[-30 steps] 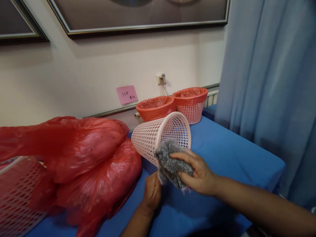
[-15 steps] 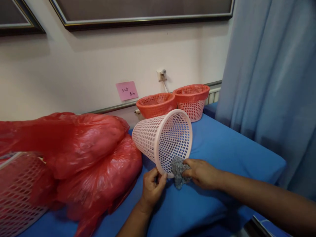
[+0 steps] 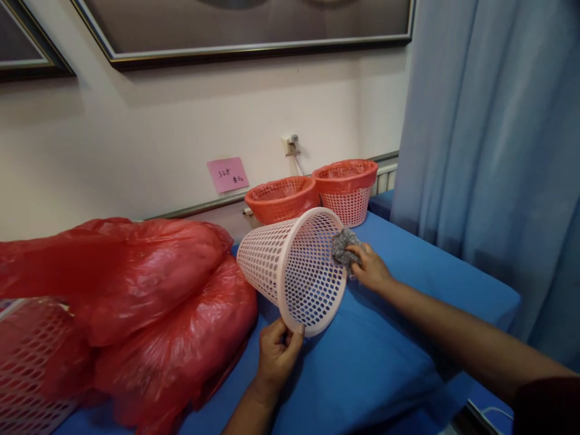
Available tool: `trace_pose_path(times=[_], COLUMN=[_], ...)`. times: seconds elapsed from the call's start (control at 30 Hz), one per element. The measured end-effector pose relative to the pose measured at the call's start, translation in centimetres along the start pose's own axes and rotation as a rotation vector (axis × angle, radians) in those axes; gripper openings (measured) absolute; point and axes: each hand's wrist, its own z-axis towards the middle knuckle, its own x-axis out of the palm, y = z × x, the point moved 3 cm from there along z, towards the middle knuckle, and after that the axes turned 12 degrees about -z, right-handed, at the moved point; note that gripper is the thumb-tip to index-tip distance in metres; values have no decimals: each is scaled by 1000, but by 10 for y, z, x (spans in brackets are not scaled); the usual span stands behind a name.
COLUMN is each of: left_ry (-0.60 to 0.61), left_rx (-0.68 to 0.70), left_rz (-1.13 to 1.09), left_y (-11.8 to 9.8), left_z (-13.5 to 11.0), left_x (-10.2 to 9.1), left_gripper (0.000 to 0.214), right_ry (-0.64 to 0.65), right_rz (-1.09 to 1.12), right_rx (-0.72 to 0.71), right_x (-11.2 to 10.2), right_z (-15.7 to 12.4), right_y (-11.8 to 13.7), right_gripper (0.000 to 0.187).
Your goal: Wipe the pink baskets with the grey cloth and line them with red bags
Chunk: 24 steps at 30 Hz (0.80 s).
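Pink plastic basket (image 3: 259, 254), tipped on blue sheet (image 3: 385, 362) | left hand (image 3: 277, 356): thumb and fingers clamped on lower rim (image 3: 319, 330) | right hand (image 3: 370, 269): fingers closed on cloth (image 3: 343, 246) at rim | judged light, fairly stiff; hold by rim

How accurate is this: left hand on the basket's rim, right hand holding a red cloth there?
Not red: the head view shows a gray cloth. The left hand is on the basket's rim, the right hand holding the cloth there.

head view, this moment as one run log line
left hand: gripping pink basket by rim; right hand: holding gray cloth at rim; basket: tipped on its side
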Motion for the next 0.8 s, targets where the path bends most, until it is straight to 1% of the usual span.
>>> trace_pose_path(times=[0.1,0.17,0.23,0.27,0.3,0.37,0.43,0.47,0.53,0.6,0.67,0.7,0.77,0.8], left_ry=[4,1,-3,-4,-6,-5,4,12,28,43,53,56,61,65], left_rx=[-9,-9,-5,-2,3,11,19,24,33,43,49,50,47,43], left_rz=[3,7,11,12,13,16,19,22,29,38,47,51,54,53], left_y=[0,0,1,1,1,1,0,-1,-3,-4,-5,-6,-6,-6], left_z=[-1,-2,-2,-3,-3,-3,-3,-4,-4,-5,-5,-5,-5,-5], left_x=[-1,-2,-3,-4,-4,-5,-5,-5,-5,-6,-7,-8,-8,-8], left_gripper=[37,38,37,37,37,39,39,38,38,37,35,35,35,35], right_ry=[83,153,183,164,118,-32,-186,-228,-255,-246,-240,-242,-249,-271], right_rz=[118,215,317,363,405,470,514,530,550,561,561,555,530,476], right_rx=[33,27,35,56,92,195,299,332,349,304,214,150,-24,-199], right_x=[21,27,22,16,9,-11,-30,-39,-53,-67,-80,-86,-96,-100], right_z=[-26,-43,-53,-54,-52,-39,-14,2,36,67,86,90,81,70], right_y=[14,24,29,29,27,16,5,1,3,18,44,61,95,113], right_gripper=[49,45,38,35,34,44,57,59,58,53,49,49,49,50])
